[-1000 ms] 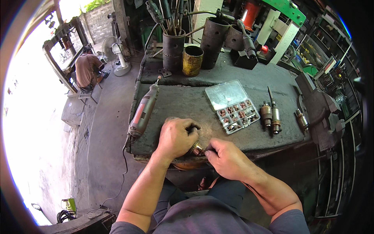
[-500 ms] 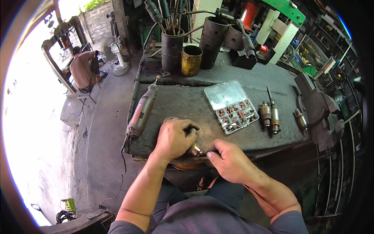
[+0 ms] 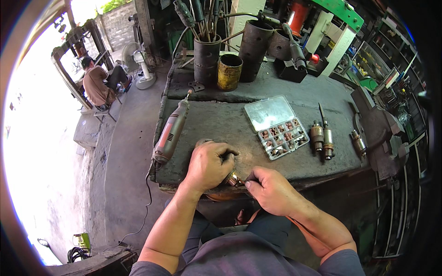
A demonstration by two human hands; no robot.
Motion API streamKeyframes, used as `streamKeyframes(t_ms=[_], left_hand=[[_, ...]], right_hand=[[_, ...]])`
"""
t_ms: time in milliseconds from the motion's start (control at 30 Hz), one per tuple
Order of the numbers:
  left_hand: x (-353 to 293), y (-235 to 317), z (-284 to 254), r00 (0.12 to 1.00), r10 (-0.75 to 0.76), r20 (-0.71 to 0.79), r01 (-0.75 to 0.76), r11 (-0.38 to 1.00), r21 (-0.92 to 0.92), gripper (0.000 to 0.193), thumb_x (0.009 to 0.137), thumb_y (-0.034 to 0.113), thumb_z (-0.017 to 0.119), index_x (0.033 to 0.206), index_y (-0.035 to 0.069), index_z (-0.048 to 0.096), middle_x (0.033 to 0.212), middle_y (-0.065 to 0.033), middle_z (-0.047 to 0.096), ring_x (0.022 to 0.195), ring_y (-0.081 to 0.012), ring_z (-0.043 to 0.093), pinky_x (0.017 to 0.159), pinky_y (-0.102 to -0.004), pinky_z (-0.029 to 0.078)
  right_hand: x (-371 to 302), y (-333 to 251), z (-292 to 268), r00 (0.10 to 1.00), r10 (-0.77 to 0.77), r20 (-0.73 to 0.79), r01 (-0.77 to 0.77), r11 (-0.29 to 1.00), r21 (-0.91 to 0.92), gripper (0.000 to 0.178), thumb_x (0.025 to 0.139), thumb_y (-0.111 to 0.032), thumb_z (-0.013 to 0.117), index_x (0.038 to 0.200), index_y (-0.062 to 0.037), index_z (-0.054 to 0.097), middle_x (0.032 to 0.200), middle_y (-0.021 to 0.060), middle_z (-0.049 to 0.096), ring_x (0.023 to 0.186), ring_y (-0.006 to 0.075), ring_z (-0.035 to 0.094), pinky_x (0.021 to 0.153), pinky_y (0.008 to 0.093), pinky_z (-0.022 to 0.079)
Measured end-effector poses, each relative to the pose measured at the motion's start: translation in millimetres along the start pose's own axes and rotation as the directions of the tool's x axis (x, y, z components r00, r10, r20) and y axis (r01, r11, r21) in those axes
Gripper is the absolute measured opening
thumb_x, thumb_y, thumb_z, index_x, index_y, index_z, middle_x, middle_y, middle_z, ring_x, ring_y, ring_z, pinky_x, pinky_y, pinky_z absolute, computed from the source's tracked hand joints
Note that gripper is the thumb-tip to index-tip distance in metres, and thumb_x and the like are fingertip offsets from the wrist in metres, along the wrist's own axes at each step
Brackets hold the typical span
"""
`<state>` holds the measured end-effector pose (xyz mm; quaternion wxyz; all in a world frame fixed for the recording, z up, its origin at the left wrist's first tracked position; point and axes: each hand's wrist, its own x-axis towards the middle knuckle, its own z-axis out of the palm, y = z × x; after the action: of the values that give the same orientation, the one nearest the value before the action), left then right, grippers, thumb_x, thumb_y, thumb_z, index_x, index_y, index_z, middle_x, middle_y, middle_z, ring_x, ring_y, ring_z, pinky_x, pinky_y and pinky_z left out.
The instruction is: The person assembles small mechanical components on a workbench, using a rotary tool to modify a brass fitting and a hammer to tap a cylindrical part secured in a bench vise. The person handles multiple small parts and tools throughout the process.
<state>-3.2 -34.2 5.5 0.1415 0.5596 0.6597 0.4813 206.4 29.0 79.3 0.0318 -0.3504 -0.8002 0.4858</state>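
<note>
My left hand (image 3: 209, 164) is closed around a small motor armature (image 3: 233, 179) at the near edge of the workbench. Its copper-coloured end pokes out below my fingers, toward the right; the rest is hidden by the hand. My right hand (image 3: 272, 189) is pinched, thumb against forefinger, right at that exposed end. Whether the fingertips grip the shaft or a small thin piece, I cannot make out. Left of my left hand lies a grey rotary tool (image 3: 171, 133) with a small pinkish tip and a cord.
An opened clear compartment box (image 3: 283, 138) holds small reddish-brown bits. More armatures (image 3: 317, 136) lie to its right, near a bench vise (image 3: 375, 124). Metal cylinders (image 3: 207, 60) with tools and a yellow can (image 3: 229, 73) stand behind. A co-worker (image 3: 97, 85) sits far left by a fan (image 3: 142, 69).
Both hands keep nearly the same place and grip at the armature. The view has shifted slightly. The co-worker's arm and posture have changed a little.
</note>
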Motion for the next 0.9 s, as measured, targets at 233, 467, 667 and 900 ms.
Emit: streamKeyframes(t_ms=[233, 467, 667, 900], left_hand=[[0, 0, 0, 1.0, 0.021, -0.01, -0.021, 1.0, -0.001, 0.017, 0.09, 0.011, 0.074, 0.102, 0.004, 0.086, 0.092, -0.0155, 0.081, 0.087, -0.0336, 0.073, 0.084, -0.0447, 0.057], [1, -1, 1, 1.0, 0.015, 0.014, -0.015, 1.0, -0.007, 0.017, 0.091, 0.011, 0.074, 0.101, 0.004, 0.085, 0.093, -0.0163, 0.081, 0.089, -0.0349, 0.074, 0.085, -0.0459, 0.057], [2, -1, 0, 1.0, 0.016, -0.012, -0.016, 1.0, -0.019, 0.015, 0.089, 0.012, 0.077, 0.099, 0.005, 0.085, 0.088, -0.0175, 0.079, 0.088, -0.0389, 0.075, 0.085, -0.0492, 0.058], [3, -1, 1, 1.0, 0.015, 0.01, -0.015, 1.0, 0.013, 0.016, 0.09, 0.014, 0.075, 0.1, 0.006, 0.085, 0.09, -0.0175, 0.079, 0.088, -0.0387, 0.075, 0.085, -0.0496, 0.058]], right_hand=[[3, 5, -3, 1.0, -0.016, 0.023, 0.017, 0.999, -0.04, 0.021, 0.111, -0.016, 0.067, 0.108, 0.0045, 0.07, 0.085, 0.0118, 0.071, 0.08, 0.0185, 0.064, 0.075, 0.0405, 0.053], [8, 1, -2, 1.0, 0.013, 0.019, -0.011, 0.998, -0.064, 0.021, 0.111, -0.017, 0.067, 0.11, 0.0046, 0.07, 0.089, 0.0161, 0.072, 0.083, 0.0231, 0.066, 0.077, 0.0431, 0.054], [3, -7, -9, 0.997, 0.069, 0.045, -0.062, 0.989, -0.131, 0.023, 0.109, -0.017, 0.067, 0.109, 0.0058, 0.07, 0.091, 0.02, 0.073, 0.083, 0.029, 0.068, 0.079, 0.045, 0.054], [4, -5, -8, 0.999, -0.02, 0.041, 0.024, 0.994, -0.106, 0.023, 0.109, -0.017, 0.067, 0.108, 0.006, 0.069, 0.092, 0.0243, 0.073, 0.083, 0.033, 0.069, 0.079, 0.047, 0.055]])
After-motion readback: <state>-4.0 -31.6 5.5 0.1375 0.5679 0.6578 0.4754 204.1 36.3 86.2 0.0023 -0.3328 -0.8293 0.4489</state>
